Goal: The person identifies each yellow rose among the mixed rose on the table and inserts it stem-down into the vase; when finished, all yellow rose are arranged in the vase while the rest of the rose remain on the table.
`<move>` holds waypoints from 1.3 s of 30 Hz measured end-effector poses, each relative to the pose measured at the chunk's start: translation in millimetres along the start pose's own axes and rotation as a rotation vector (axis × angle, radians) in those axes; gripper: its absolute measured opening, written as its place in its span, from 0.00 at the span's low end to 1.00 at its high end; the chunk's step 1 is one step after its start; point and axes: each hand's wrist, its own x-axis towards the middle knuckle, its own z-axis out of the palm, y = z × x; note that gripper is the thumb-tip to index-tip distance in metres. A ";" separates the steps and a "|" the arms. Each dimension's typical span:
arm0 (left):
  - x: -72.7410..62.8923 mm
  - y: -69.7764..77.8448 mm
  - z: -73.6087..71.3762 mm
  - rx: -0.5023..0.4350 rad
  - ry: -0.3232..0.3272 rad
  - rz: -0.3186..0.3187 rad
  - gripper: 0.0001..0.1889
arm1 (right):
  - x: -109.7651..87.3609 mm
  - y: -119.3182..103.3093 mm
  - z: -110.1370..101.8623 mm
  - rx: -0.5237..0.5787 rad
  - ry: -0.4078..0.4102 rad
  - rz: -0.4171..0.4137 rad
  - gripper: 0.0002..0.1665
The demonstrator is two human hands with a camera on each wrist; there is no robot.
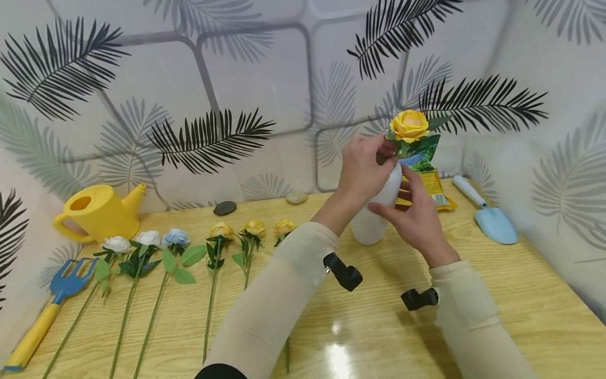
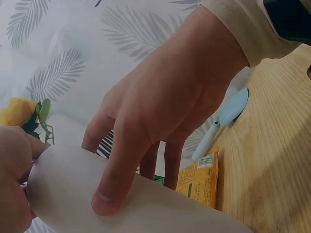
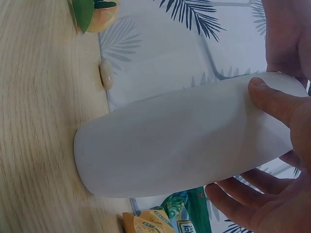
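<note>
A white vase [image 1: 376,213] stands on the table, its mouth hidden by the hands. My right hand [image 1: 416,213] holds the vase's upper part, with the thumb on one side and the fingers on the other, as the right wrist view shows. At the mouth, my left hand [image 1: 364,163] pinches a yellow rose [image 1: 409,126] just below its bloom. The rose's stem is out of sight, so I cannot tell how deep it sits. In the left wrist view, the left hand [image 2: 14,174] touches the vase's rim, beside the rose [image 2: 17,112].
A yellow and green packet [image 1: 428,184] lies behind the vase, a light blue trowel [image 1: 494,223] to its right. Leftward lie several yellow, white and blue roses [image 1: 175,237], two stones [image 1: 224,208], a yellow watering can [image 1: 104,213] and a blue hand fork [image 1: 66,281].
</note>
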 end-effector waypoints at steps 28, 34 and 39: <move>-68.2 -64.8 -73.7 -0.117 -0.048 -0.114 0.07 | -4.1 -0.3 3.3 0.030 0.004 0.023 0.58; -117.2 -94.4 -99.4 -0.038 -0.194 -0.340 0.08 | -3.3 0.1 2.8 0.020 0.002 0.018 0.58; -153.1 -104.4 -108.5 0.066 -0.331 -0.435 0.12 | -0.1 -1.1 4.7 0.031 0.016 0.004 0.58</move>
